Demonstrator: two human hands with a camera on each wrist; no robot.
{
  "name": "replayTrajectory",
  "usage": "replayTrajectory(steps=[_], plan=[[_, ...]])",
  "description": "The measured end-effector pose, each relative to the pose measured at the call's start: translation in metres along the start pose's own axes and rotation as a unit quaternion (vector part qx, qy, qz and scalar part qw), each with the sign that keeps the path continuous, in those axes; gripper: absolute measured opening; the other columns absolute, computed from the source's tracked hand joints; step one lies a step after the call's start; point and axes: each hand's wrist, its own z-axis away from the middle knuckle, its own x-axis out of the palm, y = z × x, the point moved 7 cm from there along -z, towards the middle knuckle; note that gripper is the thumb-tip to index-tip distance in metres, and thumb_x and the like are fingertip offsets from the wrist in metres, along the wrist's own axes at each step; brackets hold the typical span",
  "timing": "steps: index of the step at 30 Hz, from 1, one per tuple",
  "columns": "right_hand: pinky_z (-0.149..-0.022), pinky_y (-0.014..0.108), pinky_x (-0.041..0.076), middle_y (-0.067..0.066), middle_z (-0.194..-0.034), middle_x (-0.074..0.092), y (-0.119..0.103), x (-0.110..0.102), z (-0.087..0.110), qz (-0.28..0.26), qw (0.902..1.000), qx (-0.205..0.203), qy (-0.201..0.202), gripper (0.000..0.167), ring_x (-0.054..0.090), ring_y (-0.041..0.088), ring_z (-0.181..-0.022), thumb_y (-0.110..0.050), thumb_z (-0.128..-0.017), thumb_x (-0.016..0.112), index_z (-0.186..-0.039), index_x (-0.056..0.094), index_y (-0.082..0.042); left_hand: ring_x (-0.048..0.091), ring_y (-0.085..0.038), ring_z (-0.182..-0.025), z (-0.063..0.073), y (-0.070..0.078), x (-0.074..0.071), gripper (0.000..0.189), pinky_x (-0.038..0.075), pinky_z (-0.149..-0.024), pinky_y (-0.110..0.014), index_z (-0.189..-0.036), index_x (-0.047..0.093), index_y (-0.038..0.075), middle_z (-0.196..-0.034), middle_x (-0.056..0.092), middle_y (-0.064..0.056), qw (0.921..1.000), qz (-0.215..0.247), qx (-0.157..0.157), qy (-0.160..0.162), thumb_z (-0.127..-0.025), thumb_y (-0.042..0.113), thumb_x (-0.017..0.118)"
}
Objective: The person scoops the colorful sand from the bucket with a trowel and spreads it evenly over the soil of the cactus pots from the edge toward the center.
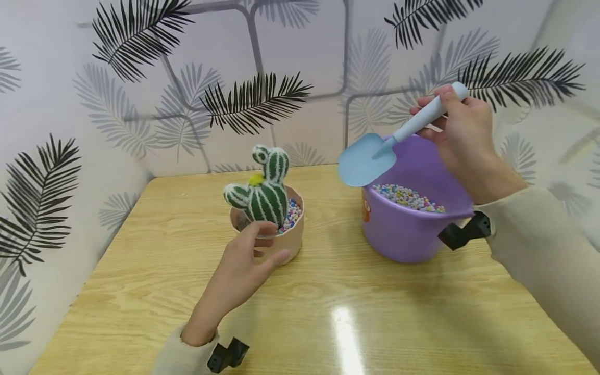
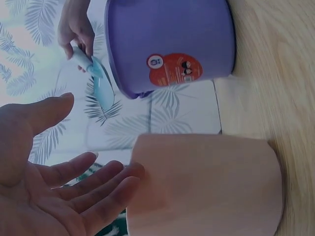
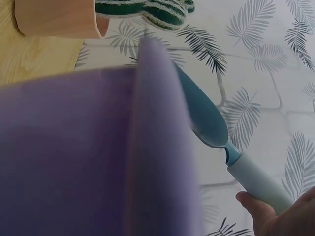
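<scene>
My right hand (image 1: 469,133) grips the pale handle of a light blue toy shovel (image 1: 367,161), holding it over the left rim of a purple bucket (image 1: 398,237). Small colourful beads (image 1: 408,198) lie inside the bucket. To the left, a green knitted cactus (image 1: 267,200) with white stripes and a yellow flower stands tilted in a peach pot (image 1: 289,246) with similar beads. At the pot's near side is my left hand (image 1: 241,271), fingers loosely bent and thumb apart. In the left wrist view its fingertips (image 2: 129,172) meet or overlap the pot rim; actual contact is unclear.
Pot and bucket stand on a light wooden table (image 1: 337,302), the pot left of the bucket. Behind the table rises a wall (image 1: 309,57) with a leaf pattern. Black wrist mounts (image 1: 464,232) sit at both sleeves.
</scene>
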Motion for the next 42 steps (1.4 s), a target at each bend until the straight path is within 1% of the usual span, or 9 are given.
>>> replayTrajectory(steps=[4,8,11,15,22,26,32,38,42], plan=[[-0.06,0.042,0.058,0.015,-0.079,0.064,-0.007,-0.007,-0.002,-0.007,0.9999,0.002,0.008,0.015,0.069,0.03,-0.075,-0.015,-0.093,0.058,-0.098,0.054,-0.001,0.06,-0.029,-0.111,-0.001,0.004,0.007,0.048,0.052,-0.088,-0.042,-0.127,0.05,0.0,-0.127,0.057,-0.015,0.9999,0.012,0.0,-0.007,-0.088,0.021,0.069],[-0.061,0.043,0.058,0.015,-0.084,0.063,-0.016,-0.015,-0.005,-0.008,0.9998,0.0,0.016,0.016,0.07,0.031,-0.078,-0.015,-0.094,0.058,-0.1,0.053,-0.002,0.056,-0.03,-0.118,-0.004,0.01,0.015,0.05,0.05,-0.092,-0.043,-0.13,0.047,0.001,-0.134,0.053,-0.014,0.9994,0.025,0.003,-0.023,-0.089,0.021,0.068],[-0.059,0.043,0.058,0.015,-0.086,0.063,-0.021,-0.022,-0.007,-0.017,0.9995,0.001,0.028,0.015,0.07,0.031,-0.078,-0.015,-0.094,0.057,-0.102,0.052,-0.003,0.053,-0.031,-0.123,-0.007,0.014,0.021,0.053,0.048,-0.095,-0.044,-0.133,0.045,0.002,-0.138,0.049,-0.015,0.999,0.027,0.005,-0.036,-0.09,0.022,0.067],[-0.058,0.044,0.058,0.015,-0.086,0.063,-0.025,-0.029,-0.009,-0.02,0.9992,0.001,0.035,0.015,0.069,0.032,-0.078,-0.016,-0.095,0.056,-0.103,0.052,-0.004,0.051,-0.032,-0.125,-0.01,0.02,0.025,0.055,0.048,-0.096,-0.043,-0.134,0.043,0.002,-0.14,0.048,-0.015,0.999,0.019,0.02,-0.036,-0.09,0.024,0.067],[-0.057,0.042,0.058,0.013,-0.086,0.063,-0.029,-0.039,-0.011,0.005,0.999,-0.009,0.043,0.015,0.07,0.029,-0.077,-0.017,-0.094,0.056,-0.103,0.053,-0.006,0.052,-0.028,-0.124,-0.018,0.03,0.031,0.056,0.05,-0.094,-0.041,-0.135,0.043,0.003,-0.139,0.049,-0.011,0.9983,0.012,0.047,-0.032,-0.09,0.026,0.067],[-0.055,0.041,0.058,0.012,-0.086,0.064,-0.03,-0.046,-0.015,0.023,0.9985,-0.006,0.05,0.014,0.071,0.028,-0.076,-0.018,-0.095,0.056,-0.103,0.052,-0.007,0.052,-0.026,-0.122,-0.023,0.032,0.03,0.056,0.05,-0.094,-0.04,-0.134,0.042,0.003,-0.138,0.049,-0.01,0.9982,0.021,0.05,-0.027,-0.09,0.025,0.067],[-0.052,0.04,0.057,0.01,-0.086,0.064,-0.034,-0.057,-0.022,0.049,0.9974,-0.004,0.052,0.014,0.07,0.026,-0.073,-0.019,-0.096,0.054,-0.105,0.049,-0.009,0.05,-0.024,-0.124,-0.03,0.038,0.035,0.059,0.048,-0.095,-0.039,-0.136,0.04,0.004,-0.139,0.047,-0.008,0.9975,0.032,0.051,-0.036,-0.091,0.03,0.066],[-0.051,0.038,0.057,0.009,-0.087,0.063,-0.034,-0.065,-0.028,0.083,0.9948,-0.002,0.059,0.016,0.07,0.024,-0.072,-0.019,-0.096,0.053,-0.107,0.045,-0.01,0.05,-0.024,-0.122,-0.038,0.042,0.039,0.054,0.047,-0.094,-0.039,-0.133,0.042,0.004,-0.135,0.049,-0.009,0.997,0.037,0.06,-0.033,-0.091,0.028,0.065],[-0.051,0.037,0.057,0.008,-0.081,0.065,-0.032,-0.068,-0.03,0.104,0.9934,-0.006,0.048,0.012,0.07,0.023,-0.07,-0.017,-0.097,0.052,-0.102,0.047,-0.008,0.05,-0.023,-0.12,-0.044,0.043,0.045,0.054,0.047,-0.094,-0.038,-0.134,0.041,0.005,-0.134,0.049,-0.009,0.9968,0.04,0.059,-0.035,-0.091,0.029,0.065]])
